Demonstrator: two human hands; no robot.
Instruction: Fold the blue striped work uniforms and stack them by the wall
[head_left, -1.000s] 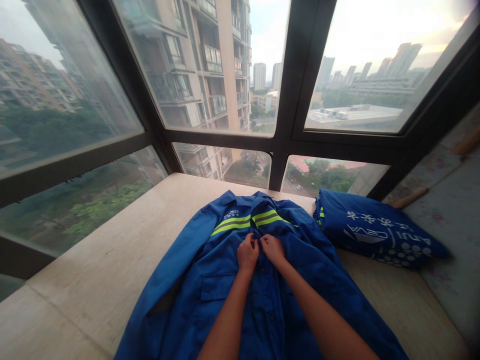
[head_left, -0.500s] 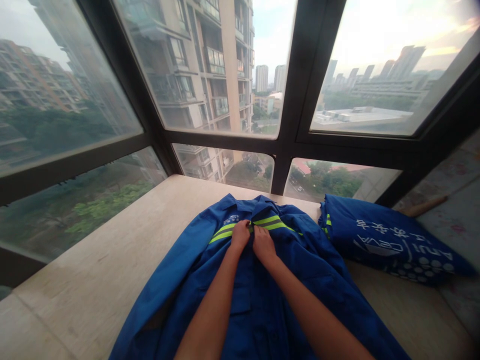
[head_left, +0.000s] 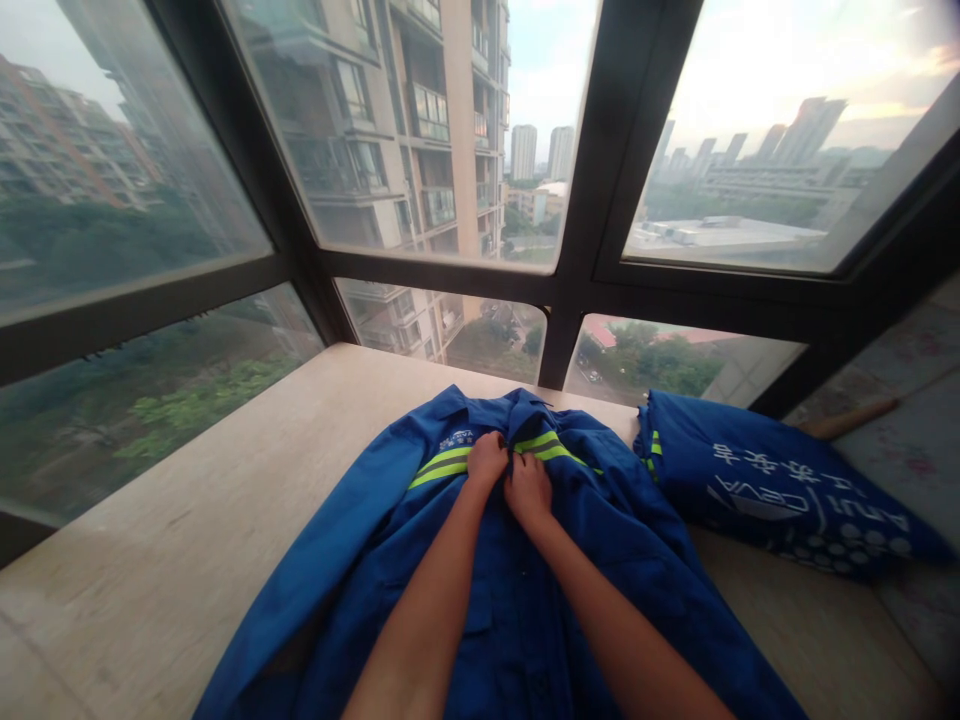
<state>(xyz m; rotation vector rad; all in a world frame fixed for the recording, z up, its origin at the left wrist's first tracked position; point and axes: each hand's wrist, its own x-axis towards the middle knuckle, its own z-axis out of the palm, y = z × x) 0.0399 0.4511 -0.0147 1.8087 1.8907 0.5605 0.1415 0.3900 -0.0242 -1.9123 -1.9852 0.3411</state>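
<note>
A blue work jacket lies spread out on the stone sill, its collar toward the window. Yellow-green and grey reflective stripes cross its chest, and white print shows on the left side. My left hand is closed on the front edge of the jacket at the stripe. Right beside it, my right hand pinches the opposite front edge, slightly lower. The fingertips of both hands nearly meet at the front opening. Whatever small part lies between them is hidden by the fingers.
A folded blue garment with white lettering lies at the right, beside the jacket's shoulder. Behind it a wooden stick rests by the patterned wall. Dark window frames rise behind the pale stone sill.
My left hand has shifted slightly up and right, drawing the jacket's front with it. My right hand stays at the opening, a little lower. The view has turned slightly.
</note>
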